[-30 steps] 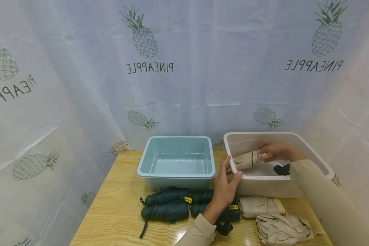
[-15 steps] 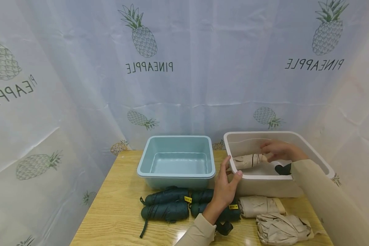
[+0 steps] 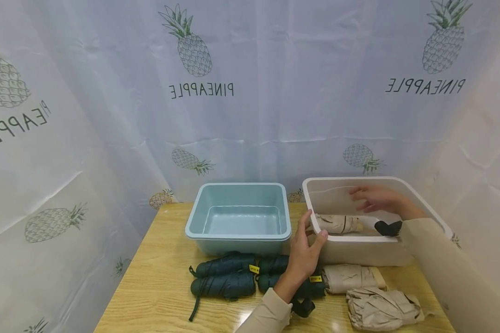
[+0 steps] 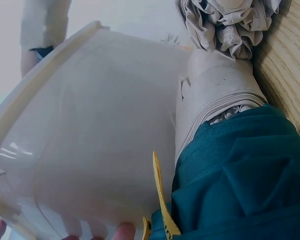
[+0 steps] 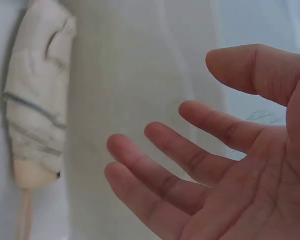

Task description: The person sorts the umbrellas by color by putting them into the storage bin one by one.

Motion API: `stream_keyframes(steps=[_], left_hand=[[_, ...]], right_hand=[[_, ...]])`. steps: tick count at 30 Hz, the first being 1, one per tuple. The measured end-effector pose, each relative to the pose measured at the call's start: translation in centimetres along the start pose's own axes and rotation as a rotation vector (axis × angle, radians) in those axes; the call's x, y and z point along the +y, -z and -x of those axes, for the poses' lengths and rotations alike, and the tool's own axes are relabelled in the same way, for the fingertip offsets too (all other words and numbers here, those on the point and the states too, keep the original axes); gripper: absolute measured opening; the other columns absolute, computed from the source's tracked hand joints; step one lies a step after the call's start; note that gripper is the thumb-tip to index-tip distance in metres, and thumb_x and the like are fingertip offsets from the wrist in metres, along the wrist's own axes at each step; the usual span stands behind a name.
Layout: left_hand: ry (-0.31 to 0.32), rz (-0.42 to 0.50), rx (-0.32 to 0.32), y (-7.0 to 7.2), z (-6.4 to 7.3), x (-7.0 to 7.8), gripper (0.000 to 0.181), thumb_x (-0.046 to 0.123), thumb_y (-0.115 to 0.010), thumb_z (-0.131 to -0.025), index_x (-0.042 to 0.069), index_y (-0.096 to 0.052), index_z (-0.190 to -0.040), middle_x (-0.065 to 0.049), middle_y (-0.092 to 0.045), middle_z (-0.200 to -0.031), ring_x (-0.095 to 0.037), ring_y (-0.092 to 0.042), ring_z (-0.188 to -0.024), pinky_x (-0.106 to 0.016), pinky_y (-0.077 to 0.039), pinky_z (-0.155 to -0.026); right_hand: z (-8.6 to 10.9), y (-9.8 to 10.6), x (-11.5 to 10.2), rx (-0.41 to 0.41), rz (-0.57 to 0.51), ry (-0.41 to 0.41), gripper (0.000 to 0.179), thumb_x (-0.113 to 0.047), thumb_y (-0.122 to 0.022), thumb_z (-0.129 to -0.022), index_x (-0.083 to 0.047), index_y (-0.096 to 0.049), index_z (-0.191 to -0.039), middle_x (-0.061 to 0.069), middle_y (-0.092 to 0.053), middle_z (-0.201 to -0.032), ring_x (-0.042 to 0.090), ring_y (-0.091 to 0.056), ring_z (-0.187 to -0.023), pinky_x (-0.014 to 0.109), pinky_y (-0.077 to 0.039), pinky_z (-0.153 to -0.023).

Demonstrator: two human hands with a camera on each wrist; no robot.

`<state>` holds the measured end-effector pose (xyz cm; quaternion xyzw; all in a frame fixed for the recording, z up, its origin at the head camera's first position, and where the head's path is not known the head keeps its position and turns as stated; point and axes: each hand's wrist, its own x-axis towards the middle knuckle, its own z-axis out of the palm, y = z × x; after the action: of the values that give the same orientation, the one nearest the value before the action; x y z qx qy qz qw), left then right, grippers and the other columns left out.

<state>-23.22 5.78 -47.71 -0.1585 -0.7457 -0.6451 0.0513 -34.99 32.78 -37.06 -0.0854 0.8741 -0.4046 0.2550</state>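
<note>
My left hand [image 3: 305,256] holds the near left corner of a white plastic bin [image 3: 371,252], thumb on the front rim and fingers along the outer side; its fingertips [image 4: 124,231] show at the bottom of the left wrist view. My right hand [image 5: 245,185] hovers inside the bin with fingers spread and nothing in them. Apart from it, a folded beige umbrella [image 3: 337,224] lies along the bin's front wall, its pale handle end [image 5: 37,172] visible in the right wrist view. A black strap-like piece [image 3: 387,227] sits farther right in the bin.
Left of the white bin stands a light blue bin [image 3: 239,238]. Folded dark green umbrellas [image 3: 222,285] with yellow tags lie in front, partly behind my left arm. Two beige folded umbrellas [image 3: 352,279] lie at the right, the nearer one [image 3: 381,309] crumpled. Pineapple-print curtains [image 3: 258,115] surround the wooden table [image 3: 150,282].
My right hand has let go of the beige umbrella and lifted off it, fingers straightening. The umbrella has settled lower, against the bin's front wall. My left hand stays on the corner.
</note>
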Motion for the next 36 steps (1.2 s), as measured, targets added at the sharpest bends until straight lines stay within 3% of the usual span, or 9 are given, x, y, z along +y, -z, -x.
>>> stream_keyframes(steps=[5, 10, 14, 16, 20, 23, 29, 33, 36], left_hand=[[-0.006, 0.001, 0.007, -0.1, 0.0, 0.0, 0.065, 0.046, -0.057, -0.102, 0.040, -0.027, -0.159, -0.001, -0.052, -0.149, -0.019, -0.059, -0.129, -0.036, -0.056, -0.093], [-0.015, 0.000, 0.007, -0.2, 0.1, -0.1, 0.065, 0.045, -0.056, -0.102, 0.039, -0.026, -0.159, -0.003, -0.052, -0.149, -0.021, -0.059, -0.129, -0.035, -0.055, -0.092], [-0.011, -0.001, 0.009, -0.2, 0.2, -0.2, 0.065, 0.046, -0.055, -0.102, 0.039, -0.026, -0.160, -0.003, -0.051, -0.150, -0.022, -0.058, -0.130, -0.038, -0.056, -0.093], [-0.007, -0.002, 0.012, -0.3, 0.1, -0.1, 0.065, 0.046, -0.055, -0.102, 0.040, -0.025, -0.159, -0.003, -0.050, -0.151, -0.022, -0.058, -0.131, -0.040, -0.057, -0.093], [-0.001, -0.008, 0.018, -0.3, 0.1, -0.1, 0.065, 0.047, -0.056, -0.102, 0.042, -0.025, -0.159, -0.002, -0.050, -0.151, -0.022, -0.059, -0.131, -0.043, -0.057, -0.094], [0.005, -0.012, 0.015, -0.4, 0.1, -0.2, 0.064, 0.047, -0.055, -0.102, 0.043, -0.025, -0.158, -0.002, -0.050, -0.150, -0.021, -0.059, -0.130, -0.042, -0.057, -0.093], [0.015, -0.013, 0.015, -0.4, 0.3, -0.2, 0.064, 0.048, -0.055, -0.102, 0.043, -0.025, -0.158, -0.002, -0.051, -0.150, -0.021, -0.059, -0.130, -0.037, -0.056, -0.091], [-0.002, -0.011, 0.017, -0.3, 0.2, -0.1, 0.065, 0.046, -0.055, -0.102, 0.038, -0.027, -0.160, -0.004, -0.052, -0.149, -0.022, -0.060, -0.129, -0.034, -0.056, -0.090], [-0.022, -0.009, 0.013, -0.3, 0.1, -0.1, 0.065, 0.044, -0.055, -0.103, 0.035, -0.026, -0.161, -0.006, -0.053, -0.148, -0.024, -0.060, -0.128, -0.033, -0.056, -0.089]], right_hand=[[2.1, 0.0, -1.8, 0.085, 0.061, 0.100, 0.064, -0.031, -0.051, -0.107, 0.011, -0.031, -0.152, 0.036, -0.041, -0.152, 0.045, -0.059, -0.127, 0.055, -0.050, -0.106], [5.5, -0.2, -2.5, 0.201, 0.114, 0.267, 0.048, -0.026, -0.052, -0.108, 0.004, -0.045, -0.145, 0.027, -0.059, -0.138, 0.024, -0.069, -0.115, 0.035, -0.058, -0.094], [8.1, -1.0, -1.9, 0.273, 0.132, 0.391, 0.039, -0.019, -0.053, -0.107, -0.002, -0.050, -0.142, 0.004, -0.067, -0.127, 0.005, -0.069, -0.106, 0.019, -0.055, -0.086], [9.3, -1.5, -1.3, 0.296, 0.129, 0.445, 0.036, -0.015, -0.052, -0.107, -0.003, -0.051, -0.141, -0.006, -0.068, -0.123, 0.003, -0.069, -0.105, 0.016, -0.054, -0.086], [11.4, -2.8, 0.5, 0.314, 0.086, 0.524, 0.032, -0.003, -0.050, -0.106, -0.002, -0.053, -0.138, -0.008, -0.069, -0.117, 0.007, -0.071, -0.103, 0.017, -0.056, -0.085], [13.1, -3.7, 2.1, 0.301, 0.054, 0.547, 0.031, 0.003, -0.047, -0.105, 0.000, -0.054, -0.135, -0.001, -0.069, -0.115, 0.012, -0.071, -0.100, 0.021, -0.058, -0.084], [15.8, -5.4, 5.2, 0.241, 0.010, 0.521, 0.030, 0.007, -0.043, -0.105, 0.001, -0.056, -0.131, 0.004, -0.071, -0.114, 0.015, -0.071, -0.101, 0.023, -0.058, -0.083], [16.4, -6.3, 7.6, 0.184, -0.030, 0.523, 0.031, 0.010, -0.040, -0.105, 0.006, -0.054, -0.132, 0.000, -0.071, -0.116, 0.014, -0.071, -0.104, 0.024, -0.058, -0.083], [16.6, -7.1, 9.5, 0.162, -0.048, 0.473, 0.031, 0.007, -0.041, -0.105, 0.004, -0.055, -0.133, -0.009, -0.069, -0.119, 0.009, -0.070, -0.105, 0.024, -0.059, -0.082]])
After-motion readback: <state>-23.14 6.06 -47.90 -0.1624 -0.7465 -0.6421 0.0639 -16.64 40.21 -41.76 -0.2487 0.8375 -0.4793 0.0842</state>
